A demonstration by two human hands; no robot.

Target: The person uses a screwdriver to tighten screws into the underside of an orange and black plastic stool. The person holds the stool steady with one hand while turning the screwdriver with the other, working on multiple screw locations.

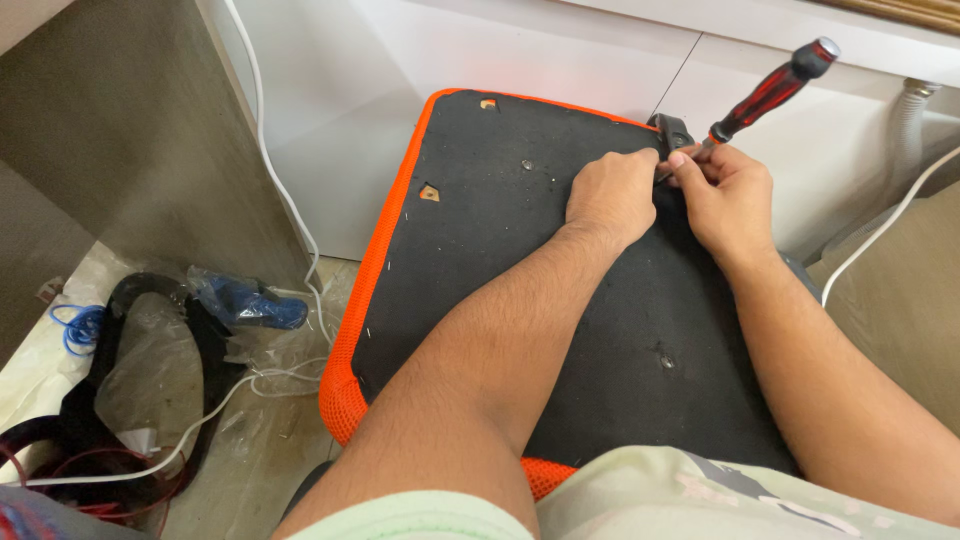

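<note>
Right hand [728,192] grips red-handled screwdriver [770,90]; left hand [612,195] closed (contents hidden) on upturned orange-edged seat [480,260]

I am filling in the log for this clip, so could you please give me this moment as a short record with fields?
Left hand: pressed on the upturned black seat base with orange mesh edge, near its far edge
Right hand: grips a screwdriver with a dark red translucent handle, tilted, tip hidden between the hands
Black plastic bracket: at the seat's far edge
Floor, left: white cable, blue object in clear plastic wrap
</note>
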